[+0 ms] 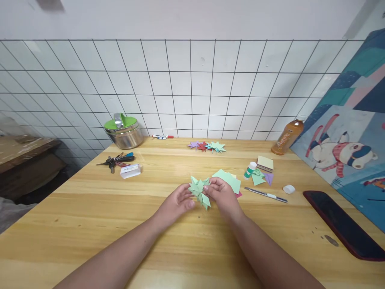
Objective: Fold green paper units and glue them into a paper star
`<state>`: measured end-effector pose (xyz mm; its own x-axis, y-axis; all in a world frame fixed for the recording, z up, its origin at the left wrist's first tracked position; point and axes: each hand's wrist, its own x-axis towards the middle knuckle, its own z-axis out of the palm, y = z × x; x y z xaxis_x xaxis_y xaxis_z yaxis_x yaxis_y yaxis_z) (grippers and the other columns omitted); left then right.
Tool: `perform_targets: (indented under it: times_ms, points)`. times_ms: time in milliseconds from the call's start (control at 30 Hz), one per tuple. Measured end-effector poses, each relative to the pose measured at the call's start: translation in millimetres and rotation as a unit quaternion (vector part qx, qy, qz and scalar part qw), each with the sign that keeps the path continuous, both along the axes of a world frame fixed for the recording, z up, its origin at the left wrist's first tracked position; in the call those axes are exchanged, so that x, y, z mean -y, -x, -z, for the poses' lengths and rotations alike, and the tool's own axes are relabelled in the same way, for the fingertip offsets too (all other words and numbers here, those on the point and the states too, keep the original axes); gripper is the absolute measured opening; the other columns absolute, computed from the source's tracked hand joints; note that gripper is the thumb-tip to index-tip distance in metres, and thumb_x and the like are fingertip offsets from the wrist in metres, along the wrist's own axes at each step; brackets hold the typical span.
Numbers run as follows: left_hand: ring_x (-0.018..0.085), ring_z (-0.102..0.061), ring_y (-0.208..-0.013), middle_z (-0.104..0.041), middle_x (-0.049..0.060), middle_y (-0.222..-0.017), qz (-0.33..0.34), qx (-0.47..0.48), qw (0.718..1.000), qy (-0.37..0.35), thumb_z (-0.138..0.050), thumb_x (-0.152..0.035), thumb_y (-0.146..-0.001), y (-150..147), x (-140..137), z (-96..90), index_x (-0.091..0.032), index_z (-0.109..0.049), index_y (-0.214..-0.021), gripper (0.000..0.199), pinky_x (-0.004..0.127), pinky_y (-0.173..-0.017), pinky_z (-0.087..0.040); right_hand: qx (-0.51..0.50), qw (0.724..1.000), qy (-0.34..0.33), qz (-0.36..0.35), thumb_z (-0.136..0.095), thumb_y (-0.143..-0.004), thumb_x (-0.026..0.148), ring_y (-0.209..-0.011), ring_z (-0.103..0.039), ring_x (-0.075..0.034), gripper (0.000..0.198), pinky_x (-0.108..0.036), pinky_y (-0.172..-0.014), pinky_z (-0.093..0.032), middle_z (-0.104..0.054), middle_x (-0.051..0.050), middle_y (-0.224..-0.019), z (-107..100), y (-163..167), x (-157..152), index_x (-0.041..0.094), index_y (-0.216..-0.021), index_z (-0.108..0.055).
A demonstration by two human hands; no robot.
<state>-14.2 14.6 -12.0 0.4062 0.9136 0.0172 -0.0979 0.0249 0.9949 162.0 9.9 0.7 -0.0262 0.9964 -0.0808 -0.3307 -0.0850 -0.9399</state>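
A pale green folded-paper star point(199, 192) with several pointed arms is held up over the middle of the table. My right hand point(223, 194) pinches its right side between thumb and fingers. From the left, my left hand point(177, 203) has its fingers curled at the star's edge, partly behind it, while its thumb stands a little off the paper. Just beyond my right hand lie light green paper sheets point(230, 181), with a bit of pink paper point(239, 194) showing underneath.
Finished paper stars point(207, 146) lie near the tiled wall. Rightward are a glue stick point(250, 170), folded pieces point(258, 177), a paper stack point(265, 163), a utility knife point(266, 194), a white cap point(289, 189), a bottle point(288, 136) and a phone point(343, 224). Keys point(116, 160) and a steel pot point(126, 134) stand left.
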Motion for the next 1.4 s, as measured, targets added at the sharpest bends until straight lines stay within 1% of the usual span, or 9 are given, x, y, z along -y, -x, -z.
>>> perform_targets:
  times_ms: [100,200,333,467,567,767,933,1200,1400]
  points:
    - [0.023,-0.058,-0.103,-0.060,0.010,-0.106,-0.083,0.032,0.995,0.034,-0.076,-0.038,-0.062,-6.0,1.0,-1.3,-0.021,-0.030,-0.131,0.085,0.040,-0.092,-0.042,-0.064,0.998,0.024,0.004,-0.079,-0.055,0.032,-0.065,-0.062,-0.013,0.036,-0.028,-0.068,-0.050,-0.065,0.002,-0.067,0.7,3.9,1.5,0.019,-0.074,-0.051]
    - [0.022,-0.052,-0.112,-0.058,0.012,-0.112,-0.100,0.066,0.991,0.056,-0.075,-0.033,-0.063,-6.7,0.1,-1.3,-0.022,-0.017,-0.137,0.095,0.038,-0.093,-0.041,-0.111,0.993,0.035,-0.005,-0.079,-0.056,0.029,-0.069,-0.063,-0.012,0.033,-0.025,-0.071,-0.050,-0.064,0.002,-0.069,-1.0,1.9,2.5,0.019,-0.071,-0.051]
    - [0.022,-0.055,-0.108,-0.060,0.013,-0.111,-0.047,0.090,0.992,0.072,-0.076,-0.032,-0.064,-7.7,0.8,0.2,-0.020,-0.037,-0.129,0.077,0.037,-0.095,-0.039,-0.137,0.988,0.036,-0.061,-0.076,-0.063,0.029,-0.072,-0.063,-0.011,0.027,-0.023,-0.071,-0.050,-0.064,0.001,-0.075,-2.2,-1.6,3.6,0.018,-0.076,-0.055]
    - [0.020,-0.061,-0.093,-0.065,0.010,-0.101,0.021,0.142,0.981,0.134,-0.074,-0.031,-0.067,-9.8,2.2,-1.2,-0.017,-0.057,-0.108,0.047,0.034,-0.086,-0.044,-0.144,0.985,0.039,-0.086,-0.075,-0.064,0.029,-0.075,-0.064,-0.010,0.029,-0.022,-0.072,-0.050,-0.065,0.001,-0.079,-2.0,0.4,5.0,0.019,-0.082,-0.055]
    - [0.019,-0.062,-0.087,-0.068,0.009,-0.093,0.012,0.119,0.985,0.127,-0.074,-0.028,-0.067,-8.7,0.6,-1.4,-0.015,-0.061,-0.099,0.037,0.032,-0.084,-0.045,-0.108,0.990,0.033,-0.087,-0.074,-0.064,0.030,-0.074,-0.064,-0.012,0.030,-0.024,-0.071,-0.050,-0.065,0.001,-0.078,0.2,2.7,5.0,0.019,-0.083,-0.054]
    - [0.018,-0.063,-0.077,-0.067,0.005,-0.090,-0.066,-0.041,0.997,0.019,-0.072,-0.034,-0.066,-2.9,-3.7,-2.0,-0.015,-0.058,-0.093,0.036,0.029,-0.071,-0.048,0.034,0.995,-0.029,-0.088,-0.076,-0.059,0.032,-0.083,-0.062,-0.019,0.050,-0.034,-0.080,-0.047,-0.065,-0.002,-0.084,6.2,2.5,3.1,0.022,-0.103,-0.054]
    - [0.016,-0.062,-0.067,-0.066,0.003,-0.086,-0.085,-0.103,0.991,-0.021,-0.069,-0.035,-0.067,-0.6,-4.8,-3.3,-0.017,-0.056,-0.092,0.034,0.026,-0.063,-0.047,0.083,0.994,-0.015,-0.063,-0.072,-0.064,0.039,-0.079,-0.063,-0.018,0.041,-0.034,-0.080,-0.046,-0.067,-0.003,-0.082,4.9,1.3,2.8,0.019,-0.096,-0.059]
    - [0.013,-0.061,-0.061,-0.066,0.000,-0.081,-0.089,-0.103,0.990,-0.032,-0.067,-0.031,-0.066,-3.3,-4.3,-3.1,-0.018,-0.055,-0.089,0.029,0.024,-0.060,-0.046,0.170,0.985,-0.015,-0.025,-0.066,-0.069,0.044,-0.070,-0.063,-0.020,0.028,-0.034,-0.072,-0.048,-0.068,-0.002,-0.073,13.9,-3.0,-2.7,0.020,-0.084,-0.065]
    - [0.017,-0.065,-0.072,-0.068,0.002,-0.076,-0.075,-0.024,0.997,0.019,-0.071,-0.035,-0.065,-1.6,-3.2,-6.7,-0.018,-0.046,-0.108,0.052,0.028,-0.069,-0.048,0.171,0.985,-0.026,-0.004,-0.066,-0.069,0.044,-0.067,-0.063,-0.020,0.027,-0.032,-0.068,-0.048,-0.068,-0.002,-0.069,13.9,-4.0,-2.8,0.020,-0.082,-0.065]
